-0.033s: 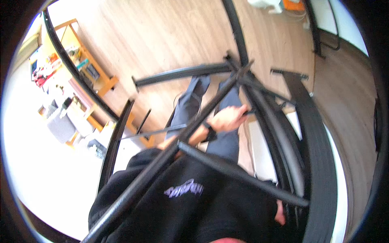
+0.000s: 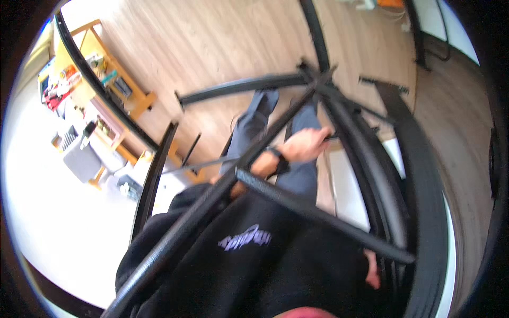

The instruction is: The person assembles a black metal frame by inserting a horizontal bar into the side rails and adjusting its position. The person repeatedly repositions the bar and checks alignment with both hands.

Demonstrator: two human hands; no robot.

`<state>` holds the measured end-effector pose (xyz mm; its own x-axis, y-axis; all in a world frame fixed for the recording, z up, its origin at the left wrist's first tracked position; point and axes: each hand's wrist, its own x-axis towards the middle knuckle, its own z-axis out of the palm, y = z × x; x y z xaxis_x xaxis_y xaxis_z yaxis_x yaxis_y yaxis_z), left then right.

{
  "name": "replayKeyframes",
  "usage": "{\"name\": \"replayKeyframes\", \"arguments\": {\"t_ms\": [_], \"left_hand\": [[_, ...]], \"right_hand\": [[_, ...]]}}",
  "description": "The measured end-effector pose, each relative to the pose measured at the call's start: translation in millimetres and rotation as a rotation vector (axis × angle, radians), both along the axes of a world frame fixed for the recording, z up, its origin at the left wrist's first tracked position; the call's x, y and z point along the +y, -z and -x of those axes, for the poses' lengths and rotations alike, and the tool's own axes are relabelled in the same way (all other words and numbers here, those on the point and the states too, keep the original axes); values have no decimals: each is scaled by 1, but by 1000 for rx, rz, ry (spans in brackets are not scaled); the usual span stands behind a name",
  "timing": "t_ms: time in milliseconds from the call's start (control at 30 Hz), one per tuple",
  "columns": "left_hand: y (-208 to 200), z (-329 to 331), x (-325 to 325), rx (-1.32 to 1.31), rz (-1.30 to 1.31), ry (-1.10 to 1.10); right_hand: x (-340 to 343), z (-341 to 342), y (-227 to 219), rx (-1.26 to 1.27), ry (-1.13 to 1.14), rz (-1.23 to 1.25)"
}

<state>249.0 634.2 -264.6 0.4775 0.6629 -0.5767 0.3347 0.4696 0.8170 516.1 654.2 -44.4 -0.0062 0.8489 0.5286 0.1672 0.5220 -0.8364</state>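
Observation:
Black metal bars of a frame surround me. A long diagonal bar (image 2: pixel 183 225) crosses in front of my body and meets other bars at the top centre. A shorter bar (image 2: pixel 318 217) runs from it to the lower right. My left hand (image 2: pixel 307 144), with a black watch on the wrist, reaches past the diagonal bar. Its fingers are closed on a small dark rod-like piece (image 2: pixel 332 137) beside the curved-looking upright bars (image 2: pixel 366 159); its kind is unclear. My right hand (image 2: pixel 373 269) is low by those bars, mostly hidden behind the sleeve and metal, so its fingers do not show.
A wide black panel-like bar (image 2: pixel 424 212) stands at the right. Another bar (image 2: pixel 244 89) lies across near my legs. A wooden desk (image 2: pixel 139 103) with cluttered items and a grey chair (image 2: pixel 82 161) are at the left. A white panel (image 2: pixel 351 185) lies beneath the bars.
The view has shifted slightly, so the frame and my legs sit a little differently. My left hand stays closed beside the bars; my right hand remains low at the right.

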Motion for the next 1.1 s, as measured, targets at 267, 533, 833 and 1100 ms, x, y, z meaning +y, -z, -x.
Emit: {"name": "replayKeyframes", "arguments": {"t_ms": [267,533,833,1100], "left_hand": [[9,-12,-67,8,-266,-31],[-6,-34,-82,3,-196,-53],[-54,-26,-57,-61,-187,-85],[-43,-25,-64,-126,-238,-125]], "right_hand": [[-7,20,-25,70,57,-14],[13,55,-53,-559,460,40],[9,37,-64,-546,360,43],[20,47,-60,-446,550,85]]}}
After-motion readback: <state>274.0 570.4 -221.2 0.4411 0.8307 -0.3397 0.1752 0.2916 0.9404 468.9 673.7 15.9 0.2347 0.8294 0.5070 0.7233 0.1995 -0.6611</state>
